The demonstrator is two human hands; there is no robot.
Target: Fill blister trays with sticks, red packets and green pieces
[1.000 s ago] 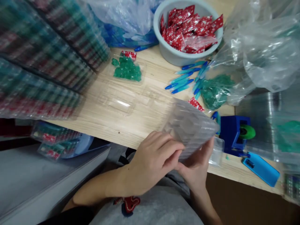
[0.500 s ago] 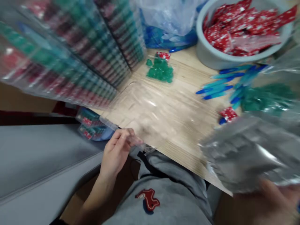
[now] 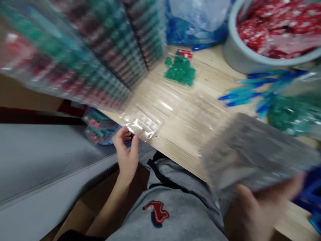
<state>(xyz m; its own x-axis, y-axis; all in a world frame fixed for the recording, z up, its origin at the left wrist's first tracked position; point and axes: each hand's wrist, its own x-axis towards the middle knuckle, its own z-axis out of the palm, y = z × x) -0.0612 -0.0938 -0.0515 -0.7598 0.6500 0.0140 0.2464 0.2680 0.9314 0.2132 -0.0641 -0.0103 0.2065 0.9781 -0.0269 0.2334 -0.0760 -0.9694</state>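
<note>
My left hand (image 3: 126,155) is at the table's front edge with thumb and fingers apart and nothing between them. Just beyond its fingertips lies a clear plastic tray (image 3: 145,124) with small moulded recesses. More clear plastic (image 3: 165,103) is faintly visible on the wood behind it. At the lower right, my right hand (image 3: 265,204), blurred by motion, grips a silvery grey plastic bag (image 3: 258,154) by its near edge. Green translucent pieces (image 3: 180,71) sit in a clear tray with a small red packet (image 3: 185,53) behind them.
Stacked filled trays (image 3: 100,50) stand tall at the left. A grey tub (image 3: 250,60) of red packets is at the back right. Blue pens (image 3: 240,95) and a bag of green pieces (image 3: 288,112) lie at the right. A blue bag (image 3: 188,31) stands behind.
My left hand has opened and let go of the clear plastic. My right hand and the silvery bag have moved left, toward the table's front edge. The view has shifted slightly.
</note>
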